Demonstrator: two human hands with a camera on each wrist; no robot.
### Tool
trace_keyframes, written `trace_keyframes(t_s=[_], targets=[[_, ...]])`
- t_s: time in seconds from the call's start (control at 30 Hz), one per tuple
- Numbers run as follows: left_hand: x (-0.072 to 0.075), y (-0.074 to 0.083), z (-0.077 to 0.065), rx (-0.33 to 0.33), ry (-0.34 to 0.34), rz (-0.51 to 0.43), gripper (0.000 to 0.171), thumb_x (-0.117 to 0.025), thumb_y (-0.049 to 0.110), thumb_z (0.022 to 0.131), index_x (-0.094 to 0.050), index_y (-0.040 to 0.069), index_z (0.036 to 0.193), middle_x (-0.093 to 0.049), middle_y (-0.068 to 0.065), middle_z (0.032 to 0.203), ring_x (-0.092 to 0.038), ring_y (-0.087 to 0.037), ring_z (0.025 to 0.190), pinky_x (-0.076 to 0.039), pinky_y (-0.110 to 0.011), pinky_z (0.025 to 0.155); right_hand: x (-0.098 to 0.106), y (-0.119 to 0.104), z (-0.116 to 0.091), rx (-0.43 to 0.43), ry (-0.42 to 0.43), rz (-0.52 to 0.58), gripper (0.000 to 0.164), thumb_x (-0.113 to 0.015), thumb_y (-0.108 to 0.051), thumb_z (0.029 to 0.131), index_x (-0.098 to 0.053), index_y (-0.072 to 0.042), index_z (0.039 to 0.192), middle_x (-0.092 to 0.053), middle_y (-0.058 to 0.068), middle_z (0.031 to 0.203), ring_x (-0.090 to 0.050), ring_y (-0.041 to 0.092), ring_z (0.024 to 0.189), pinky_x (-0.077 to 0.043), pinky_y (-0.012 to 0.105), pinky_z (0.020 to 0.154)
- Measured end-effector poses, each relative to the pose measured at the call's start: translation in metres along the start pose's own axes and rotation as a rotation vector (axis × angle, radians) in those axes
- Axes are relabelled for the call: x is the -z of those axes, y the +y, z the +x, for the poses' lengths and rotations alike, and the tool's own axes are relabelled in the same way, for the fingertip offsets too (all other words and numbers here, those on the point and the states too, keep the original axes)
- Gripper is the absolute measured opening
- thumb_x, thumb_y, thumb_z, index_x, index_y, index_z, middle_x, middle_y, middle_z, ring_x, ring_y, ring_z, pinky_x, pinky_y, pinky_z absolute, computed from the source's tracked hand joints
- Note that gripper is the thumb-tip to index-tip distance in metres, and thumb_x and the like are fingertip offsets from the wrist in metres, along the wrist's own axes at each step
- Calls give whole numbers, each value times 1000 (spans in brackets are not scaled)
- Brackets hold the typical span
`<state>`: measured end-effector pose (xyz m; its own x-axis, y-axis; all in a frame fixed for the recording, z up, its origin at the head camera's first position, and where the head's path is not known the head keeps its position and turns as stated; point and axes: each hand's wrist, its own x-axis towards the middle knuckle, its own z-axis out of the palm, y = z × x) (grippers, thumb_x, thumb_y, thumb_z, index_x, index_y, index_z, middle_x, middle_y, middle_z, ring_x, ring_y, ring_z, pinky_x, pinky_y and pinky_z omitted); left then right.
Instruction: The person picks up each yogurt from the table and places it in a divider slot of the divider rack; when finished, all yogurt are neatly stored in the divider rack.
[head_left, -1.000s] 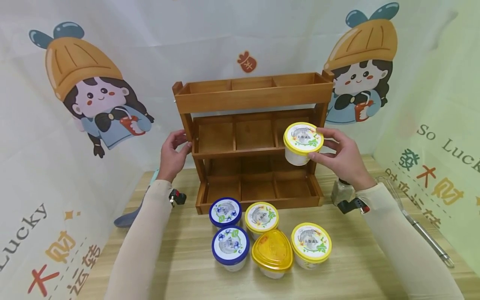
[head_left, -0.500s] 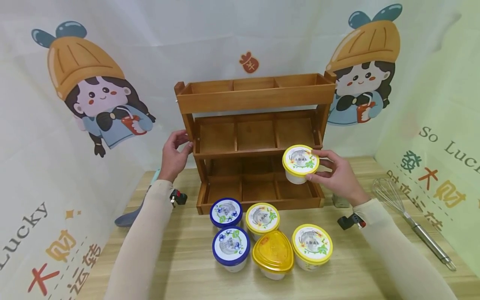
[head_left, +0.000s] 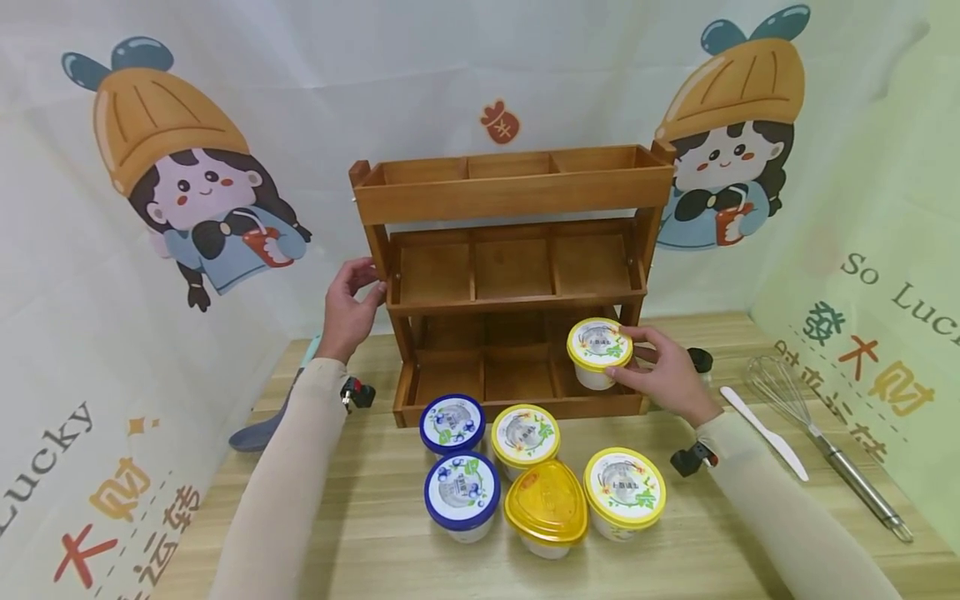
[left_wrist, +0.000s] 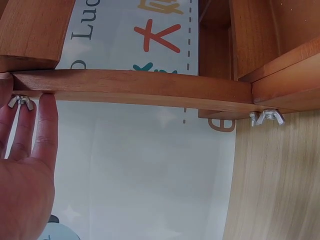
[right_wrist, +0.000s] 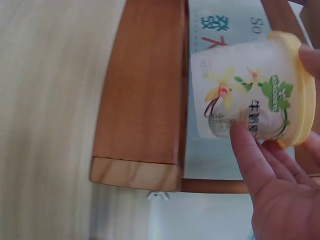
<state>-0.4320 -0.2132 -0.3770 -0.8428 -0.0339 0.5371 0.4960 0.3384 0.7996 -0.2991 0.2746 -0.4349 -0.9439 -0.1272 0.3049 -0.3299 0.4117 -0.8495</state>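
Observation:
My right hand (head_left: 663, 373) holds a white tub (head_left: 597, 350) with a yellow lid between thumb and fingers. The tub is upright, in front of the bottom tier's right compartment of a wooden rack (head_left: 510, 198). In the right wrist view, flowers and a green leaf print show on the tub (right_wrist: 245, 90), above the rack's front board (right_wrist: 140, 85). My left hand (head_left: 352, 310) grips the rack's left upright (left_wrist: 135, 87), thumb toward the front. In the left wrist view, fingertips touch that upright near a wing nut (left_wrist: 21, 101).
Before the rack stand two blue-lidded tubs (head_left: 452, 423), two yellow-lidded tubs (head_left: 625, 485) and a tub with a domed yellow lid (head_left: 546, 504). On the right lie a whisk (head_left: 813, 429), a white knife (head_left: 765, 433) and a black-capped jar (head_left: 700, 361). A dark spoon-like utensil (head_left: 255, 437) lies left.
My right hand has lowered the yellow-lidded tub from the middle tier's height to the bottom tier. The white knife has come into sight. My left hand stays on the rack's upright.

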Motion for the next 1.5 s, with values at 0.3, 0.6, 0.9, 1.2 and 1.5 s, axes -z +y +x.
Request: trace_keyframes(t_s=[0.3, 0.6, 0.9, 1.2, 1.5], targets=[[1, 2, -1, -12, 6, -7, 40, -65, 4, 103, -58, 8, 142, -64, -13, 128, -63, -25, 127, -61, -29, 94, -14, 14, 8, -45, -26, -92, 67, -83, -24, 93, -52, 1, 148, -62, 25, 135, -68, 45, 125, -61, 22, 84], [0, 4, -1, 6, -9, 1, 41, -65, 6, 104, -58, 11, 143, -64, -12, 130, -63, -26, 130, -61, -35, 99, -17, 24, 4, -76, -83, -195, 66, -82, -29, 94, -54, 1, 146, -65, 27, 137, -68, 43, 125, -63, 40, 93], [3, 9, -2, 26, -8, -17, 42, -67, 10, 103, -59, 11, 144, -62, -12, 139, -62, -27, 134, -60, -37, 101, -6, 10, -4, -2, -99, -219, 65, -81, -21, 94, -51, 2, 148, -57, 28, 147, -57, 50, 137, -56, 56, 104], [2, 11, -1, 52, -1, -72, 41, -65, 13, 105, -57, 11, 145, -59, -12, 144, -60, -28, 135, -52, -48, 114, 9, -2, -25, 43, -64, -266, 59, -77, -25, 98, -55, 3, 145, -54, 26, 147, -55, 49, 137, -58, 54, 102], [0, 9, 0, 54, -12, -27, 40, -65, 18, 106, -57, 13, 145, -60, -11, 130, -60, -26, 131, -52, -51, 112, 22, -14, -50, 70, -84, -257, 49, -72, -22, 102, -58, 1, 143, -60, 27, 141, -66, 47, 123, -61, 51, 96]])
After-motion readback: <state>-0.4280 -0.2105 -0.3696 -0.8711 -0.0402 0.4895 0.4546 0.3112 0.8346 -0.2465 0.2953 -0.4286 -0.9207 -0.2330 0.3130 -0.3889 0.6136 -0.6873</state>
